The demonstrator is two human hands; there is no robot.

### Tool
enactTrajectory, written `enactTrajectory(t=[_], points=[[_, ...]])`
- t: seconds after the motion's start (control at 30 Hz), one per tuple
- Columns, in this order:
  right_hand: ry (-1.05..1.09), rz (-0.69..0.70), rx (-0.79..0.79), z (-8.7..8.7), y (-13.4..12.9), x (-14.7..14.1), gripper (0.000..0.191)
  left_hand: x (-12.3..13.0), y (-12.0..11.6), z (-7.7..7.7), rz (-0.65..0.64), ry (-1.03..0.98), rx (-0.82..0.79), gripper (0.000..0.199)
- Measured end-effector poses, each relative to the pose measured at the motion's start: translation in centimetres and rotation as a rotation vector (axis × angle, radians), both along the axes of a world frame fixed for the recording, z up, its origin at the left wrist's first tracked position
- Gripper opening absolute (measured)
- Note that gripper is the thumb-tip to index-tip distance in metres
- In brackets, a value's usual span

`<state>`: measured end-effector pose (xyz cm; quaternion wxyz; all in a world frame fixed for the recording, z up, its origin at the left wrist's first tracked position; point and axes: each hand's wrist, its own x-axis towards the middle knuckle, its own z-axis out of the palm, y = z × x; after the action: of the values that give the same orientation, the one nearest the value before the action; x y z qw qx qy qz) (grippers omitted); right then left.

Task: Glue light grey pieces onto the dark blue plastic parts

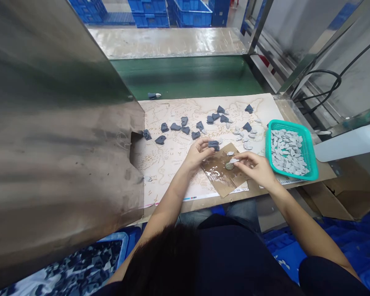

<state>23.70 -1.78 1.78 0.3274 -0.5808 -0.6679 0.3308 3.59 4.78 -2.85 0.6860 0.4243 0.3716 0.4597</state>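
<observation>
One dark piece [213, 145] sits between the closed thumb and fingers of our left hand [198, 153], by the far-left edge of the brown card [225, 186], while our right hand [257, 167] pinches a pale piece [234, 160] over the card, fingertips nearly closed. We see loose dark pieces [185, 130] beyond the card and the teal basket [312, 160] to its right

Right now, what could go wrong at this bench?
The right hand pinches a small light piece low over the shiny, wet-looking brown card; a slip might drop it in the wet.

The right forearm passes close to the teal basket, loaded with light pieces near the bench edge; a knock could spill them.

One dark piece with a pale tip lies apart by the green surface and may get missed.
</observation>
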Motion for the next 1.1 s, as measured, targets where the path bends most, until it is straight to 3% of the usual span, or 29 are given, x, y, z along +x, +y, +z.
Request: enactTrajectory(t=[0.17, 0.3, 0.73, 0.83, 1.1], points=[[0.132, -0.038, 0.059, 1.6, -0.1, -0.3, 0.03, -0.1, -0.4, 0.9, -0.062, -0.057, -0.053, 0.05], [0.206, -0.025, 0.211, 2.1, -0.1, -0.8, 0.021, -0.3, -0.6, 1.4, -0.127, -0.111, -0.067, 0.045], [0.103, -0.081, 0.484, 1.1, 0.2, -0.5, 0.011, -0.1, -0.8, 1.7, -0.184, -0.156, -0.069, 0.049], [0.141, -0.026, 0.619, 1.1, 0.3, -0.6, 0.004, -0.1, -0.8, 1.7, -0.174, -0.203, -0.071, 0.048], [0.152, 0.155, 0.785, 2.0, -0.3, -1.2, 0.023, -0.2, -0.7, 1.6, -0.167, -0.224, -0.045, 0.044]])
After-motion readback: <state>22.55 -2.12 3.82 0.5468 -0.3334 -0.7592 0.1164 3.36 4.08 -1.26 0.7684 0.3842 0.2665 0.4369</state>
